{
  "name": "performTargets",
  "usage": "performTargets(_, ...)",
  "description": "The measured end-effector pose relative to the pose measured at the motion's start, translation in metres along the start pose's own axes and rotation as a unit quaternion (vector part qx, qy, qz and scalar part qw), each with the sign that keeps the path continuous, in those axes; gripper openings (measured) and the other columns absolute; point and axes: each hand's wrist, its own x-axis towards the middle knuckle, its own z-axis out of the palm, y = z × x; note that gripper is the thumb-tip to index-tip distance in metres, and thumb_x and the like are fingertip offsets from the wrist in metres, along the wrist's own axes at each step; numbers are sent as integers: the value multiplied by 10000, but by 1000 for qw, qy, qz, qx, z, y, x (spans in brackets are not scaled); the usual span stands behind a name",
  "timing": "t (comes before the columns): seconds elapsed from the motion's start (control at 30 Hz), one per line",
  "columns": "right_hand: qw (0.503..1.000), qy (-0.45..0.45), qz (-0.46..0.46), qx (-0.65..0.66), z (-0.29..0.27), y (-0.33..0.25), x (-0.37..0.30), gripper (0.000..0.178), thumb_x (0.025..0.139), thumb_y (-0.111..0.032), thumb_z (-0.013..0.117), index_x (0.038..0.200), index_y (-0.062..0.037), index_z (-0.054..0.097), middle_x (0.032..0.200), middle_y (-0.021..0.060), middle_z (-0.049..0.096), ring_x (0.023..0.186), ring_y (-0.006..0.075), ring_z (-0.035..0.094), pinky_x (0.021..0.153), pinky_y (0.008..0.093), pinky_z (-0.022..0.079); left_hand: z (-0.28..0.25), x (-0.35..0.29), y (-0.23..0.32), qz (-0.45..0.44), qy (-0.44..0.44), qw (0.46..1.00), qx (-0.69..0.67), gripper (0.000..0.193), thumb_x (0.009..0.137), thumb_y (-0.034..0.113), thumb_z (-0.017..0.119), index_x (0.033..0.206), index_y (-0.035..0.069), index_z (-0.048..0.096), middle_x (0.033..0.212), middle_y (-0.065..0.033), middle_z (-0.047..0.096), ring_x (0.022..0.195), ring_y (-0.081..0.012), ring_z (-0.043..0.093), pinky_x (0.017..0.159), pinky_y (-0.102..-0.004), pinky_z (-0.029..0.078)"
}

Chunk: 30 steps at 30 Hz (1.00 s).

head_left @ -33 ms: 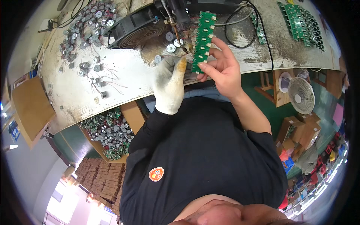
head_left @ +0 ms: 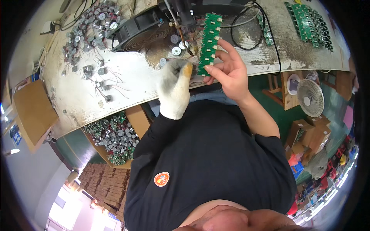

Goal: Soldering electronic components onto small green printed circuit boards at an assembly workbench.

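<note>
My right hand (head_left: 230,73) is bare and pinches the lower end of a long green circuit board strip (head_left: 210,42) between thumb and fingers. White connectors run along the strip, which stands nearly upright in the view. Close to its left, my left hand (head_left: 174,82) wears a white glove with a stained thumb. Its fingers are curled in; what they hold, if anything, is hidden. Just beyond both hands is a soldering iron tip (head_left: 189,52) on a stand. Small round motors (head_left: 176,51) lie on the bench beside it.
A heap of wired motors (head_left: 86,32) covers the bench's far left. Behind the iron sits a black round fan (head_left: 140,32). A black cable (head_left: 274,42) loops to the right, and more circuit boards (head_left: 308,25) lie at far right. Below the bench, a carton (head_left: 135,119) adjoins heaped motors.
</note>
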Motion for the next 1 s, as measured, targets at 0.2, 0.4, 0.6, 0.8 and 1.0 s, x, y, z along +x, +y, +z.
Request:
performTargets(0.2, 1000, 20, 11, 1, -3, 7, 6, 665, 846, 90, 596, 1430, -22, 301, 1144, 171, 579, 689, 177, 656, 556, 260, 531, -37, -4, -43, 229, 43, 935, 268, 484, 772, 25, 679, 1225, -11, 512, 1271, -217, 516, 1175, -378, 504, 987, -419, 414)
performTargets(0.4, 998, 38, -11, -45, -10, 9, 3, 644, 872, 60, 584, 1439, -21, 290, 1134, 172, 578, 726, 152, 650, 578, 245, 542, -62, -3, -1, 284, 37, 911, 295, 333, 758, -7, 685, 1074, -1, 579, 1177, -188, 584, 1100, -357, 564, 936, -399, 453)
performTargets(0.6, 1000, 15, -4, -16, -6, 10, 9, 646, 875, 73, 568, 1441, -15, 271, 1093, 148, 562, 698, 131, 621, 571, 242, 530, -146, -24, 20, 204, 230, 863, 402, 253, 762, -88, 640, 997, 6, 634, 1051, -111, 636, 818, -160, 617, 703, -258, 513)
performTargets(0.8, 1000, 19, -7, -20, -4, 9, 9, 639, 874, 76, 565, 1437, -19, 279, 1087, 144, 562, 692, 141, 628, 559, 240, 525, -185, -9, 35, 175, 43, 753, 633, 303, 698, -49, 561, 975, 45, 638, 1023, -118, 635, 897, -324, 588, 784, -396, 487)
performTargets(1.0, 1000, 20, -11, -9, -7, 13, 8, 640, 872, 76, 571, 1435, -18, 280, 1090, 150, 559, 694, 146, 634, 550, 240, 520, -190, 5, 20, 211, 22, 746, 631, 215, 743, 28, 613, 952, 72, 638, 922, -100, 666, 856, -331, 600, 774, -413, 480)
